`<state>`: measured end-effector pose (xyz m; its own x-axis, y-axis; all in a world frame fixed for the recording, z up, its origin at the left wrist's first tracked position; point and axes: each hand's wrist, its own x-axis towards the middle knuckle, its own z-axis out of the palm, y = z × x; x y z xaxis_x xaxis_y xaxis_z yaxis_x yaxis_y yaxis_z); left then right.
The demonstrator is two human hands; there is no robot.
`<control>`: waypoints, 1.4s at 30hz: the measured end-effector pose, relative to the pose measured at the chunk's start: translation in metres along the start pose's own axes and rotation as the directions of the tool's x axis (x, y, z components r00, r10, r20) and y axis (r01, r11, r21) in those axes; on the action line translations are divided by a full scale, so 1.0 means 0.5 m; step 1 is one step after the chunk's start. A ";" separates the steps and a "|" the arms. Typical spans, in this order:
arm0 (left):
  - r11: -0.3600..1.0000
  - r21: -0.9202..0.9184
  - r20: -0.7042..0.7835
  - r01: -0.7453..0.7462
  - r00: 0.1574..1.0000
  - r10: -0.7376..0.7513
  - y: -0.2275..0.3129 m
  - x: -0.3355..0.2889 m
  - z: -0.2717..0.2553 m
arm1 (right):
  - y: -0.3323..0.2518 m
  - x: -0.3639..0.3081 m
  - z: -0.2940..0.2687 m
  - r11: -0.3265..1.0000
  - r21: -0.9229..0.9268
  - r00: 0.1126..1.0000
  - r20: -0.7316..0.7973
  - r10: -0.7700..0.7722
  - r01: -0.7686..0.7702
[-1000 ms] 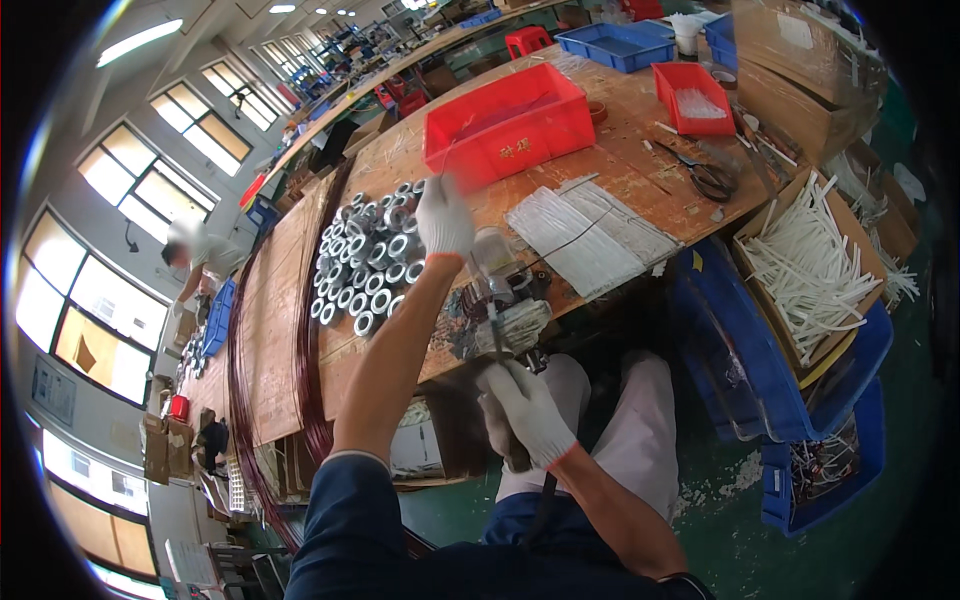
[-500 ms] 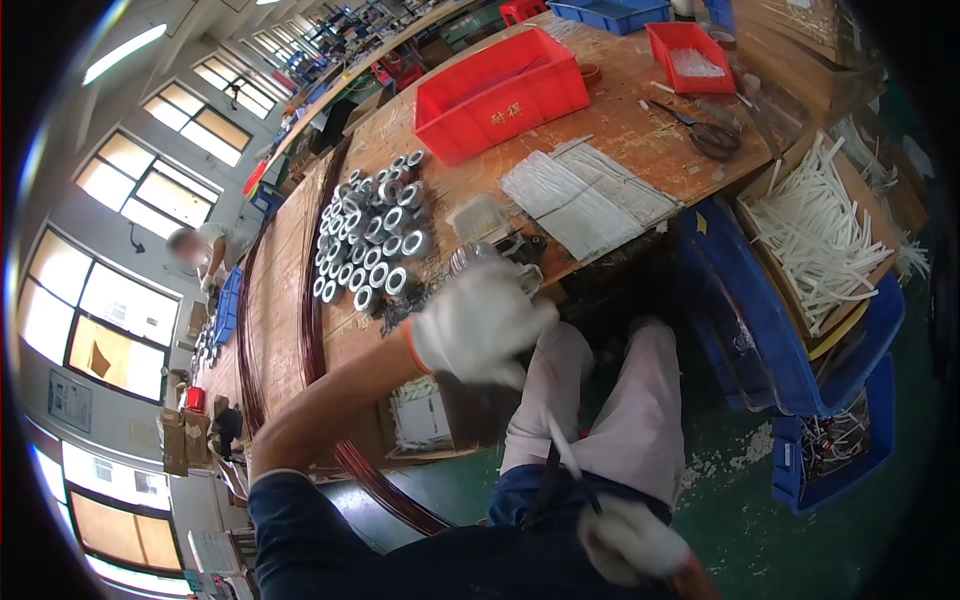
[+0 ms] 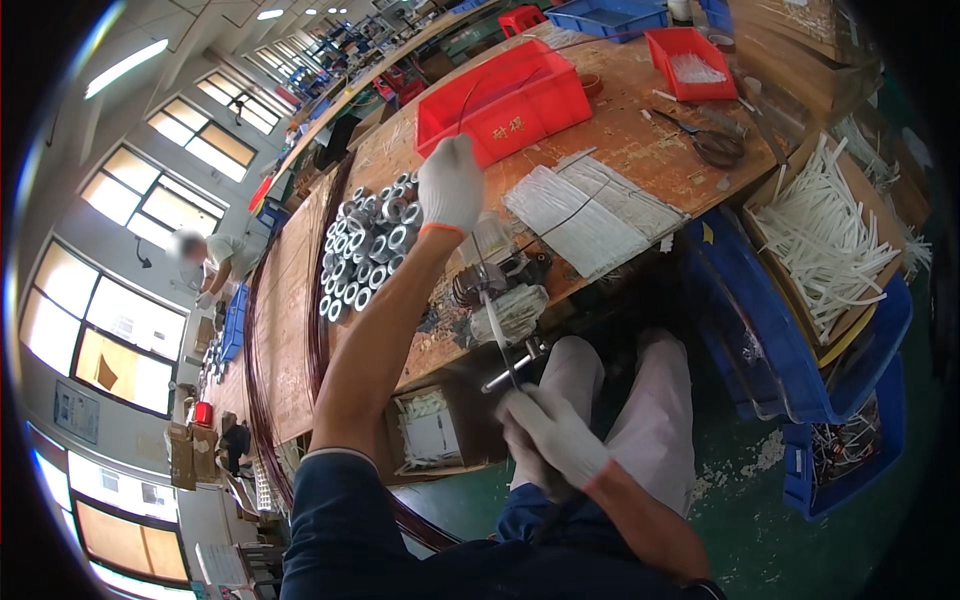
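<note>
My left hand (image 3: 450,188), in a white glove, is closed above the grey rings by the red bin. A thin dark wire (image 3: 466,104) rises from its fist and curves over the bin. Below the fist, a thin strand runs down toward a white sleeve (image 3: 496,322). My right hand (image 3: 555,438), also gloved, is closed low in front of my lap, round the lower end of the sleeved wire. Its fingertips are partly hidden. Between the hands, a small bench vise (image 3: 490,283) with a metal bar handle (image 3: 508,374) stands at the table edge, behind the sleeve.
Grey metal rings (image 3: 365,250) cluster left of the vise. Flat white bundles (image 3: 575,220), scissors (image 3: 712,148) and a red bin (image 3: 540,118) lie on the table. A carton of white tubes (image 3: 830,240) rests on a blue crate (image 3: 800,375). A co-worker (image 3: 215,260) stands far left.
My left hand has risen from the vise up and back toward the red bin. My right hand has moved up and left from my lap with the white sleeve, now beside the vise.
</note>
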<state>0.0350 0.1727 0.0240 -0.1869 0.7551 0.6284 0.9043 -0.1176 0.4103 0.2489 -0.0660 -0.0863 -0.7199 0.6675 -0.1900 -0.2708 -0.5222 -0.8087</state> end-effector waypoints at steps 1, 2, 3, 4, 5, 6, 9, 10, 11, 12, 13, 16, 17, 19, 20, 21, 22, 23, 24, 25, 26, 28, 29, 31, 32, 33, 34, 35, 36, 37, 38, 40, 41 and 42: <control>1.000 -0.003 0.005 0.001 1.000 -0.001 -0.027 -0.007 0.004 | -0.009 0.043 0.029 0.985 0.173 1.000 -0.007 0.024 -0.022; 0.996 0.022 0.041 0.084 0.996 -0.085 -0.041 -0.023 0.010 | -0.021 0.071 0.039 0.940 0.339 0.999 -0.020 0.049 -0.039; 0.984 0.059 0.069 0.165 0.983 -0.169 -0.058 -0.040 0.009 | -0.034 0.087 0.044 0.939 0.341 0.998 -0.022 0.051 -0.040; 0.983 0.064 0.068 0.170 0.982 -0.175 -0.083 -0.058 0.010 | -0.046 0.097 0.053 0.920 0.386 0.998 0.015 0.062 -0.063; 0.990 0.061 0.041 0.124 0.991 -0.127 -0.107 -0.076 0.012 | -0.051 0.100 0.060 0.899 0.430 0.996 0.053 0.071 -0.087; 0.995 0.064 0.015 0.078 0.997 -0.079 -0.125 -0.093 0.006 | -0.042 0.095 0.058 0.897 0.431 0.995 0.064 0.077 -0.097; 0.977 0.098 0.265 0.191 0.941 -0.211 -0.077 -0.108 -0.044 | -0.030 0.035 0.028 0.811 0.513 0.959 0.125 0.253 -0.281; 0.961 0.071 0.309 0.267 0.910 -0.276 -0.054 -0.109 -0.059 | 0.035 0.017 0.003 0.662 0.652 0.912 0.392 0.121 -0.368; 0.986 0.032 0.201 0.161 0.966 -0.164 -0.041 -0.114 -0.073 | 0.104 0.001 -0.039 0.504 0.713 0.795 0.601 -0.082 -0.487; 0.995 -0.042 0.101 -0.092 0.990 0.096 -0.003 -0.130 -0.099 | 0.093 -0.058 -0.055 0.578 0.690 0.852 0.523 0.019 -0.436; 0.940 0.094 0.130 -0.327 0.941 0.314 0.065 -0.150 -0.130 | 0.061 -0.134 -0.059 0.647 0.657 0.900 0.423 0.110 -0.388; 0.510 -0.158 0.886 -0.845 0.107 0.452 0.181 -0.206 -0.159 | 0.100 -0.310 -0.099 0.993 -0.064 0.978 0.189 -0.087 0.100; 0.451 -0.346 0.814 -0.822 -0.024 0.581 0.152 -0.260 -0.149 | 0.068 -0.391 -0.124 0.873 0.152 0.879 0.204 0.432 -0.464; 0.341 -0.407 0.608 -0.847 0.028 0.794 0.189 -0.271 -0.119 | 0.040 -0.490 -0.165 0.854 0.259 0.892 0.161 0.422 -0.451; 0.346 -0.369 0.580 -0.863 0.077 0.811 0.210 -0.251 -0.095 | 0.060 -0.496 -0.190 0.854 0.260 0.892 0.160 0.422 -0.450; 0.465 -0.254 0.722 -0.848 0.154 0.675 0.260 -0.210 -0.083 | 0.076 -0.483 -0.202 0.869 0.257 0.901 0.017 0.434 -0.423; 0.557 -0.121 0.827 -0.822 0.228 0.515 0.293 -0.160 -0.069 | 0.088 -0.462 -0.207 0.884 0.247 0.890 -0.133 0.437 -0.397; 0.716 -0.051 0.687 -0.696 0.496 0.532 0.258 -0.127 -0.028 | 0.073 -0.417 -0.199 0.914 0.142 0.910 -0.116 0.398 -0.381; 0.851 -0.023 0.503 -0.525 0.729 0.463 0.208 -0.099 0.009 | 0.045 -0.348 -0.180 0.932 0.033 0.928 -0.086 0.363 -0.362; 0.927 -0.016 0.422 -0.374 0.838 0.345 0.184 -0.068 0.023 | 0.027 -0.282 -0.158 0.961 -0.002 0.960 -0.034 0.277 -0.278; 0.977 -0.016 0.336 -0.211 0.919 0.204 0.158 -0.042 0.024 | 0.015 -0.214 -0.130 0.981 -0.033 0.981 0.028 0.190 -0.189; 0.997 0.078 0.205 0.001 0.979 -0.017 0.102 -0.006 0.039 | 0.132 0.006 -0.098 0.916 0.265 0.915 0.351 0.200 -0.302; 0.998 0.060 0.215 -0.007 0.977 -0.006 0.082 -0.006 0.046 | 0.261 -0.043 -0.146 0.917 0.272 0.923 0.333 0.195 -0.291; 0.973 0.221 0.032 0.073 0.996 -0.082 -0.011 -0.031 0.014 | -0.030 0.077 0.042 0.910 0.386 0.988 0.062 0.140 -0.153; 0.971 0.225 0.028 0.079 0.996 -0.087 -0.040 -0.045 0.004 | -0.075 0.080 0.068 0.902 0.421 0.992 -0.029 0.124 -0.101; 0.973 0.188 0.028 0.135 0.989 -0.142 -0.062 -0.063 0.002 | -0.067 0.084 0.068 0.902 0.420 0.991 -0.035 0.127 -0.100; 0.968 0.157 0.029 0.193 0.979 -0.200 -0.082 -0.084 -0.001 | -0.049 0.093 0.067 0.869 0.485 0.995 0.031 0.095 -0.098; 0.980 0.183 0.061 0.072 0.995 -0.084 -0.102 -0.107 -0.005 | -0.032 0.096 0.066 0.831 0.547 0.994 0.098 0.058 -0.103; 0.980 0.181 0.068 0.080 0.993 -0.094 -0.099 -0.114 -0.008 | -0.026 0.081 0.059 0.829 0.549 0.993 0.093 0.069 -0.109; 0.956 0.284 0.152 0.072 0.981 -0.119 -0.095 -0.120 -0.027 | -0.021 0.058 0.046 0.808 0.569 0.987 0.124 0.101 -0.154; 0.922 0.383 0.232 0.053 0.961 -0.152 -0.089 -0.123 -0.048 | -0.015 0.039 0.029 0.784 0.588 0.979 0.156 0.131 -0.199; 0.974 0.217 0.115 0.063 0.989 -0.090 -0.010 -0.137 -0.083 | 0.083 0.017 -0.012 0.429 0.780 0.810 0.563 -0.164 -0.456; 0.961 0.149 0.131 -0.232 0.968 0.214 0.009 -0.134 -0.102 | 0.163 -0.010 -0.025 0.193 0.740 0.589 0.641 -0.492 -0.645; 0.865 0.085 0.143 -0.495 0.865 0.481 0.026 -0.148 -0.134 | 0.193 -0.102 -0.042 0.654 0.711 0.831 0.509 -0.225 -0.258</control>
<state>0.0347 0.0718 0.0270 0.3281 0.6891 0.6462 0.9072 -0.4205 -0.0122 0.2727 -0.1394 -0.1664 -0.8624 0.4020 0.3078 -0.4455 -0.8913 -0.0841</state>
